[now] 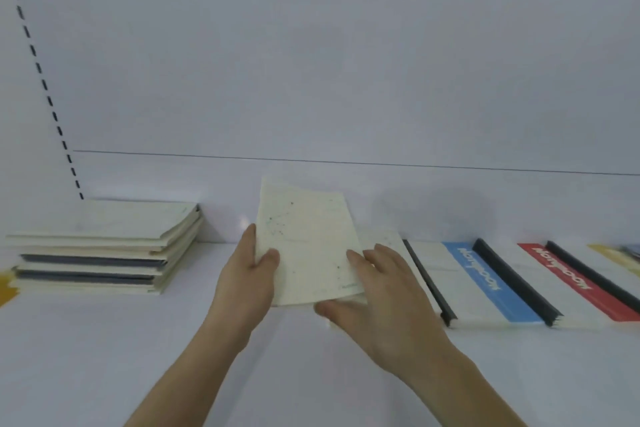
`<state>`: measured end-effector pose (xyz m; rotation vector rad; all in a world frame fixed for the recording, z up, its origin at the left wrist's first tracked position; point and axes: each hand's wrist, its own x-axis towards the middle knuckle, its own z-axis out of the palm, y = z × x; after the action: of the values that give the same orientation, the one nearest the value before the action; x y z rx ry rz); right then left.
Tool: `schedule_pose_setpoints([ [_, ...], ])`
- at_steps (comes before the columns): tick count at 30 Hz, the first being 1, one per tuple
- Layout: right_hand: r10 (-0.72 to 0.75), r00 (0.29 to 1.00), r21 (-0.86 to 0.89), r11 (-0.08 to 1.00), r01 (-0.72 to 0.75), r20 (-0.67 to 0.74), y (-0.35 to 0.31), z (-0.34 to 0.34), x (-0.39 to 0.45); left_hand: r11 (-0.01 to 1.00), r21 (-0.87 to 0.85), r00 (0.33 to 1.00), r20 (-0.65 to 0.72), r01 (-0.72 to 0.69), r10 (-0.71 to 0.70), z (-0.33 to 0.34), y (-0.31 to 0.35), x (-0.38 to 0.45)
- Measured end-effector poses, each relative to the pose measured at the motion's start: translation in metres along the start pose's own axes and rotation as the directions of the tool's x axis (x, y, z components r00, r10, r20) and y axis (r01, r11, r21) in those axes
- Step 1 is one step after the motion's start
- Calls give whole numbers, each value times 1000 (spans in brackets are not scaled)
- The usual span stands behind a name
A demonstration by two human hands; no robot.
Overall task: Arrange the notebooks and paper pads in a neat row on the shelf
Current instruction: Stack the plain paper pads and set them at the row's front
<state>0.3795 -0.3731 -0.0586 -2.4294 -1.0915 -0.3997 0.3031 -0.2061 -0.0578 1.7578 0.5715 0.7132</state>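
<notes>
Fingers of the left hand (pixel 247 274) curl round the left edge of a cream notebook (pixel 308 243), thumb lying across its cover and the other fingertips behind it, out of sight. Fingers of the right hand (pixel 377 291) close on the notebook's lower right corner, the thumb tucked under the bottom edge and the index finger resting on the cover. Between the two hands the notebook is lifted and tilted, its top edge leaning toward the white back panel (pixel 311 62), its lower edge just above the white shelf (pixel 104 340).

Its cover is pale cream, speckled with small dark dots and faint lines, and the corners look a little soft; any printing on it is too blurred to read.

Just behind the right hand lies another cream pad (pixel 384 239), flat on the shelf and partly hidden. Next to it on the right is a row of flat notebooks: one with a black spine (pixel 429 284), a blue-banded notebook (pixel 491 284) and a red-banded notebook (pixel 571 281), each with white lettering. A yellowish item (pixel 616 255) sits at the far right edge.

Well apart on the left, a stack of notebooks (pixel 104 250) rests against the back panel, cream covers mixed with dark ones.
</notes>
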Motion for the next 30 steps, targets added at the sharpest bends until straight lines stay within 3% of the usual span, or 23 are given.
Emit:
schedule_pose_setpoints([
  [3, -86, 995, -29, 996, 87, 42, -16, 20, 13, 995, 12, 995, -5, 96, -95, -24, -23, 11],
  [9, -166, 974, -243, 949, 200, 153, -36, 44, 32, 979, 29, 979, 24, 201, -201, -57, -57, 34],
  [13, -160, 948, -338, 907, 252, 276, -42, 53, 34, 956, 198, 967, 90, 215, -236, -54, -66, 43],
  [14, -147, 938, -366, 893, 263, 314, -42, 54, 34, 918, 365, 973, 102, 157, -207, -52, -66, 45],
  [16, -117, 931, -411, 873, 262, 345, -41, 56, 34, 647, 762, 991, 90, -1, -104, -50, -62, 49],
  [18, -104, 933, -443, 858, 259, 344, -41, 57, 33, 415, 900, 989, 150, -137, 2, -53, -62, 48],
  [19, -99, 933, -454, 853, 259, 346, -43, 58, 32, 369, 909, 980, 195, -193, 31, -56, -65, 48],
  [21, -93, 935, -463, 849, 253, 342, -46, 60, 31, 370, 877, 949, 313, -306, 42, -66, -70, 48],
  [25, -64, 944, -474, 852, 221, 324, -49, 63, 33, 333, 803, 823, 555, -494, -120, -91, -75, 49],
  [30, -93, 932, -428, 869, 248, 350, -44, 64, 35, 386, 755, 813, 582, -530, -23, -102, -79, 51],
])
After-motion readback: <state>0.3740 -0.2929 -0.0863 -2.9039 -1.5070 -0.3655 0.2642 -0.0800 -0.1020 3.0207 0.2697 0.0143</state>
